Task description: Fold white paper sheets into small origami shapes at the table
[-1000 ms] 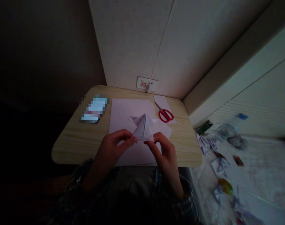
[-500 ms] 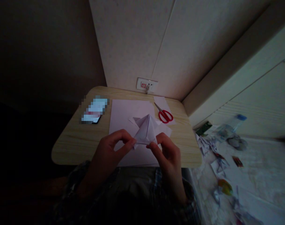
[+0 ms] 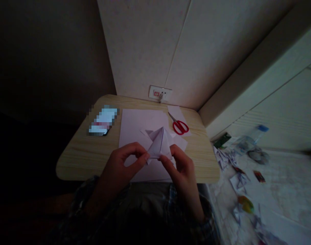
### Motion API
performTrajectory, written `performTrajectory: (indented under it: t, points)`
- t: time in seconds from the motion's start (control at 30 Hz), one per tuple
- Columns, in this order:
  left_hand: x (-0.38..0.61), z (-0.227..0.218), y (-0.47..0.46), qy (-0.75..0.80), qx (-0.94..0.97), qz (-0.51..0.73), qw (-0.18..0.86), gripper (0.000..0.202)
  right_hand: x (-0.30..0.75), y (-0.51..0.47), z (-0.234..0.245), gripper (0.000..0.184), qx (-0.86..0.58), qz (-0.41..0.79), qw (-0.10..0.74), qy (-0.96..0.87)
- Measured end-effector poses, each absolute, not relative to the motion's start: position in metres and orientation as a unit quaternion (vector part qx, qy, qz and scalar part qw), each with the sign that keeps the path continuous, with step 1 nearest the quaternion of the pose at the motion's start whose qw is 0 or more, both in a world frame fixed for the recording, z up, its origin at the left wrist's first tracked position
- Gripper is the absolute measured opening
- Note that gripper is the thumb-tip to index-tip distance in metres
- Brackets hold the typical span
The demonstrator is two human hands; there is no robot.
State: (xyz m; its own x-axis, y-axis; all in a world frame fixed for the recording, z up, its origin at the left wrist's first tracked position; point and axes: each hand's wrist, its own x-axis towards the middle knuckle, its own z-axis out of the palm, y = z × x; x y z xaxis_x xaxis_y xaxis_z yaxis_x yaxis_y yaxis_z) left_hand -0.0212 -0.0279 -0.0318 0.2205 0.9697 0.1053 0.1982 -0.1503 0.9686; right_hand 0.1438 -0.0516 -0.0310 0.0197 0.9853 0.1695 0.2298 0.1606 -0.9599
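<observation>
A piece of folded white paper [image 3: 160,144], peaked at its far end, is held just over the paper sheets in the middle of the table. My left hand [image 3: 129,160] pinches its lower left corner between thumb and fingers. On the lower right edge, the thumb of my right hand [image 3: 181,165] presses from the near side, with the fingers curled behind and partly hidden. Beneath lie white paper sheets [image 3: 135,120]. Another small folded paper point [image 3: 147,132] shows just left of the peak.
Red-handled scissors [image 3: 180,126] rest on a paper strip at the table's [image 3: 86,163] back right. A phone [image 3: 104,119] with a blurred-out screen lies at the left. A wall socket [image 3: 159,93] sits behind. Scattered papers [image 3: 239,182] and small items cover the surface at right.
Both hands keep their grip on the folded paper. Its peak has dipped slightly toward me and its front faces look flatter. My right thumb has shifted a little left along the lower edge.
</observation>
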Motion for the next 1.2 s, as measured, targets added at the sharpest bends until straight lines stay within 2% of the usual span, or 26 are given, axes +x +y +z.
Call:
performTrajectory:
  t: [0.17,0.4,0.97,1.2]
  points:
    - [-0.0170,-0.0316,-0.0278,0.490,0.626,0.366,0.484,0.015,0.1416,-0.0536,-0.0299,0.017,-0.523,0.366,0.484,-0.599]
    - [-0.0168,-0.0281,-0.0278,0.496,0.626,0.354,0.487,0.016,0.1408,-0.0521,-0.0271,0.010,-0.509,0.362,0.453,-0.636]
    - [-0.0182,-0.0282,-0.0250,0.489,0.629,0.367,0.481,0.020,0.1411,-0.0501,-0.0266,0.017,-0.517,0.384,0.441,-0.625]
    - [-0.0197,-0.0256,-0.0260,0.474,0.615,0.390,0.495,0.013,0.1438,-0.0540,-0.0226,0.023,-0.512,0.335,0.465,-0.640]
